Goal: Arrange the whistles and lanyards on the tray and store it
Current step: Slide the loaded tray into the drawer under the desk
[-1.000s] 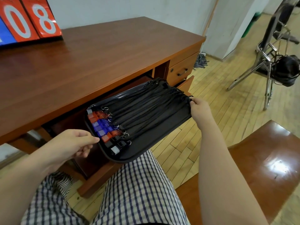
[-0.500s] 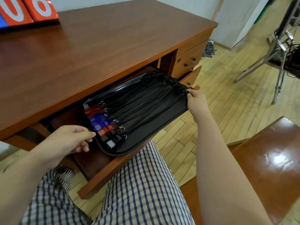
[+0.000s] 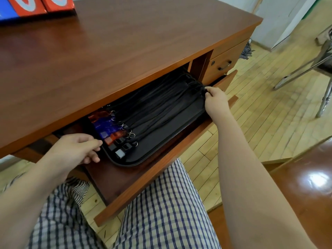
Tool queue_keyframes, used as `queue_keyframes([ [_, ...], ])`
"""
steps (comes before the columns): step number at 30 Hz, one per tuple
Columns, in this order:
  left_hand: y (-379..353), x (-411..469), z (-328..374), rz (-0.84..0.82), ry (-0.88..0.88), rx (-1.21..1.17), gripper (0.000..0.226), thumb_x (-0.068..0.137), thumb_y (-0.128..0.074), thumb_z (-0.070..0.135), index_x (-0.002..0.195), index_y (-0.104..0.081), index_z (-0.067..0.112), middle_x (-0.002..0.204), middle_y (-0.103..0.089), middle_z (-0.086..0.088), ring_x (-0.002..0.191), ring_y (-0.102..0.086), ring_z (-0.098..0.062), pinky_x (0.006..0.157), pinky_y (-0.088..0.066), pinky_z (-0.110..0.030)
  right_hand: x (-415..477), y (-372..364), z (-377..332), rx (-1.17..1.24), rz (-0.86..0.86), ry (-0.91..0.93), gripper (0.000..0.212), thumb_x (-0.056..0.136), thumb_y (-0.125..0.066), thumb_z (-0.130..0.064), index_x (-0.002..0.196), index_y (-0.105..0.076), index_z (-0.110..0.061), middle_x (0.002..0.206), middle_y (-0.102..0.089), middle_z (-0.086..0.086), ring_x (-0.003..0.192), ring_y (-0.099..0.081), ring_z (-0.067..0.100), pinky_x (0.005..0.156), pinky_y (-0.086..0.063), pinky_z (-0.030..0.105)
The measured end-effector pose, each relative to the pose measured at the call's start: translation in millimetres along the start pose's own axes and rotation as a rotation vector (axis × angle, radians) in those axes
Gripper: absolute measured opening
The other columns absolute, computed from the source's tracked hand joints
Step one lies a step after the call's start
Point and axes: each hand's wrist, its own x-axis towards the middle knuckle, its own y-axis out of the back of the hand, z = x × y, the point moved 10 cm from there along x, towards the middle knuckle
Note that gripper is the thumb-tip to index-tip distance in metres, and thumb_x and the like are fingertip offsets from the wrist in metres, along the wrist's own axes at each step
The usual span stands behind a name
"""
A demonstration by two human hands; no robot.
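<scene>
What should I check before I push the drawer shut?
1. The tray lies inside the drawer: ok.
2. The whistles sit in a row: ok.
3. All lanyards on the tray: cannot tell, the desk hides some.
4. The left hand is off the tray: not ok, it holds the edge.
5. The right hand is off: not ok, it pinches the right end.

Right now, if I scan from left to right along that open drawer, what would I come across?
Left hand gripping the tray → whistles → lanyards → right hand pinching the tray's other end.
</scene>
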Motion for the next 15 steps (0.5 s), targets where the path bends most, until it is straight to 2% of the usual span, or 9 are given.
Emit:
queue_keyframes([
  [4, 7.0, 2.1, -6.5, 0.003, 0.034, 0.016, 0.022, 0.096, -0.063, 0.022, 0.09, -0.068, 0.002, 0.057, -0.065, -0.011, 0.057, -0.048, -0.022, 0.061, -0.041, -0.032, 0.3, -13.1, -1.8, -0.052, -0.02, -0.026, 0.041, 0.101, -0.037, -0.02, 0.138, -0.054, -0.028, 0.136, -0.054, 0.01, 0.123, -0.051, 0.039, 0.102, -0.045, 0.055],
  [8, 7.2, 2.8, -9.8, -0.004, 0.037, 0.049, 0.025, 0.096, -0.062, 0.023, 0.088, -0.069, 0.001, 0.058, -0.067, -0.011, 0.054, -0.049, -0.02, 0.059, -0.042, -0.03, -3.9, -15.5, -1.6, -0.202, -0.035, -0.019, 0.047, 0.1, -0.037, -0.008, 0.143, -0.05, -0.019, 0.149, -0.043, 0.015, 0.139, -0.029, 0.037, 0.112, -0.032, 0.046],
  [12, 5.1, 1.6, -6.9, 0.008, 0.022, 0.084, 0.024, 0.097, -0.061, 0.021, 0.085, -0.07, 0.002, 0.06, -0.069, -0.01, 0.046, -0.051, -0.014, 0.058, -0.042, -0.029, -7.1, -15.0, -6.1, -0.318, -0.009, 0.024, 0.051, 0.095, -0.038, -0.008, 0.144, -0.048, -0.016, 0.147, -0.045, 0.013, 0.136, -0.031, 0.036, 0.111, -0.032, 0.045],
  [15, 1.7, -0.9, -5.7, -0.009, 0.023, 0.114, 0.024, 0.097, -0.06, 0.022, 0.087, -0.07, 0.002, 0.063, -0.071, -0.013, 0.053, -0.054, -0.017, 0.06, -0.044, -0.03, -10.4, -14.5, -5.9, -0.372, 0.021, 0.02, 0.052, 0.092, -0.038, -0.01, 0.144, -0.046, -0.013, 0.142, -0.047, 0.014, 0.132, -0.034, 0.035, 0.108, -0.032, 0.043],
])
